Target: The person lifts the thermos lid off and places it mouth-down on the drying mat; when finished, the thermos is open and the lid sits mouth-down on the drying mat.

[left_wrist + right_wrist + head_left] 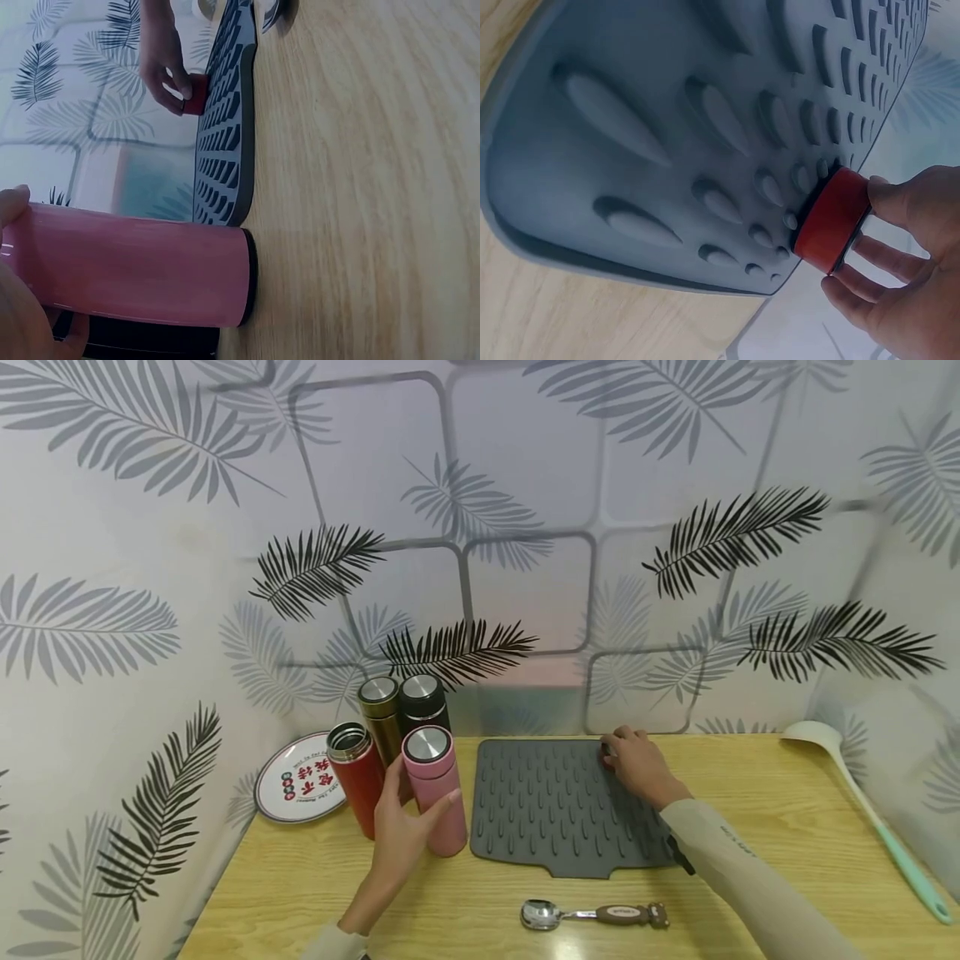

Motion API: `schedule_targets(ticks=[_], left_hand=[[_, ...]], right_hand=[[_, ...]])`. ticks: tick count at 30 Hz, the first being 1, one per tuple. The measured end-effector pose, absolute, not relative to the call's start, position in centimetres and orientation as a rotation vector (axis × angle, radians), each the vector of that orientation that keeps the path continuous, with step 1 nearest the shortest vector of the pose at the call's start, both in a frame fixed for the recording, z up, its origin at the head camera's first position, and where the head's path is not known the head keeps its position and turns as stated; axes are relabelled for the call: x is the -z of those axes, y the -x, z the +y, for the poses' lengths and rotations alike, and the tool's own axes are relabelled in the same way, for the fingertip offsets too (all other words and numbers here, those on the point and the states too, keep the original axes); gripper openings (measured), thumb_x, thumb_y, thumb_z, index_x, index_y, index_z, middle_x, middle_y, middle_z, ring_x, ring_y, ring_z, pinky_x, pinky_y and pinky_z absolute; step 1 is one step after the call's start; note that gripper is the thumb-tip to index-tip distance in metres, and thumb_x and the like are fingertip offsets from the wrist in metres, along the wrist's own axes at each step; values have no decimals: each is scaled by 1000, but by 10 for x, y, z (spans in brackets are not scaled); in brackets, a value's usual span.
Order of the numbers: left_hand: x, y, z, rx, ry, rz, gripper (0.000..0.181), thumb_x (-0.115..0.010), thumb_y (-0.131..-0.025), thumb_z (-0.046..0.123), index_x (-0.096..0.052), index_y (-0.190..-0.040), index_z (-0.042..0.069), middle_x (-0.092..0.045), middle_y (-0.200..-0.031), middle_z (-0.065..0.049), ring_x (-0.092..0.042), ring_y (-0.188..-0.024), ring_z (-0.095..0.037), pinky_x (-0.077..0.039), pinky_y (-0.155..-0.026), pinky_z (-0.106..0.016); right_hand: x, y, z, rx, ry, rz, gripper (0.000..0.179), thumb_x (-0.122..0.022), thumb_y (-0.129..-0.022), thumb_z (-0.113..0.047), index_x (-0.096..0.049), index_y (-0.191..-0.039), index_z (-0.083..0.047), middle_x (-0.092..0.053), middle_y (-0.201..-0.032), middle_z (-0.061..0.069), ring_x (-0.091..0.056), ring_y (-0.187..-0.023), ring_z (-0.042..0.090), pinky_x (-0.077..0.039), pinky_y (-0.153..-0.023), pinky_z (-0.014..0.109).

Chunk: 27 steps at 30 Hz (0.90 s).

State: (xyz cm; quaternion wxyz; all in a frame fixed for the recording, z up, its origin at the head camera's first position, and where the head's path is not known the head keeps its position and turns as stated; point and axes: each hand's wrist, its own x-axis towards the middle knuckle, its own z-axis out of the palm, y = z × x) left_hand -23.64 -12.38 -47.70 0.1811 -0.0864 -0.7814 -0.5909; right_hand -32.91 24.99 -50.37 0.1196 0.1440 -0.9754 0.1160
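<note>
In the head view my left hand (397, 833) grips the pink thermos (441, 814), which stands upright with its lid on. The thermos base (246, 277) meets the tabletop in the left wrist view. My right hand (641, 768) pinches a red bottle lid (832, 221) by its rim at the back right of the grey drying mat (555, 802). The lid touches the mat's ridged surface. Left of the pink thermos stands a red thermos (362, 787) with its mouth uncovered. Behind are a gold thermos (382, 727) and a black thermos (423, 700), both capped.
A white plate (288, 789) with red and black lettering leans at the left against the wall. In front of the mat lies a spoon (592, 914) with a brown handle. A long ladle (862, 793) with a green handle end lies along the right side.
</note>
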Motion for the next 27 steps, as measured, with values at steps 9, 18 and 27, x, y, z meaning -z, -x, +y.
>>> schedule_targets(ticks=[9,18,27], left_hand=[[474,225,-125,1596,320,-2259,82,-91,-82,19,-49,-152,21,-61,-143,-3,-62,-122,-22,-51,-107,-50],[463,217,-119,1586,384,-2294,81,-93,-80,21,-52,-150,22,-62,-141,0,-62,-122,-23,-52,-106,-51],[451,207,-110,1578,432,-2375,80,-93,-79,22,-53,-148,32,-60,-137,6,-58,-121,-23,-56,-101,-51]], right_hand=[[505,329,261,-439,-496,-2836,35,-76,-94,-6,-67,-127,4,-62,-117,28,-60,-104,44,-54,-84,58],[484,316,251,-469,-623,-2703,34,-76,-95,-6,-68,-126,3,-64,-119,24,-62,-107,41,-52,-93,59],[443,292,215,-433,-855,-2490,33,-77,-93,-4,-68,-125,1,-66,-122,23,-66,-109,39,-57,-91,54]])
